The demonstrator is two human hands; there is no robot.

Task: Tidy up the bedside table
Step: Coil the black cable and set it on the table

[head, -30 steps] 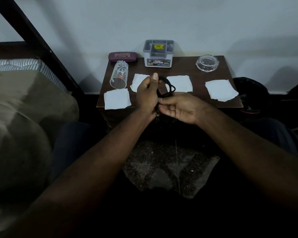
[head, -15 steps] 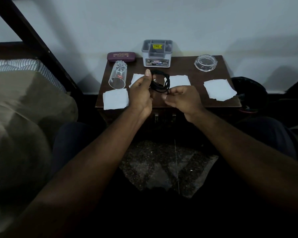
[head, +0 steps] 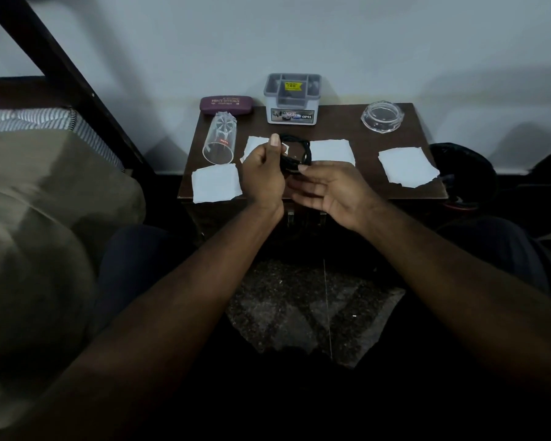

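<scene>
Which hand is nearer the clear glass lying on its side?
Left. The left hand is just right of the glass, gripping the black cord; the right hand is farther right, beyond the left.

black cable point(head: 296, 151) coiled in a small loop, pinched in left hand point(head: 263, 176) over bedside table point(head: 347, 132) centre; clear tumbler point(head: 220, 138) on its side at 10 o'clock, maroon spectacle case point(head: 226, 104) 11, grey organizer point(head: 292, 98) 12, glass ashtray point(head: 383, 117) 1, four torn paper pieces point(head: 407, 167) across the front half.

Dark wooden bedside table point(head: 341, 130), cluttered.
Left of the grey organiser point(head: 291, 105): purple case point(head: 226, 105), tipped tumbler point(head: 220, 140); right: clear dish point(head: 383, 117); in front: four torn paper pieces point(head: 406, 167).
</scene>
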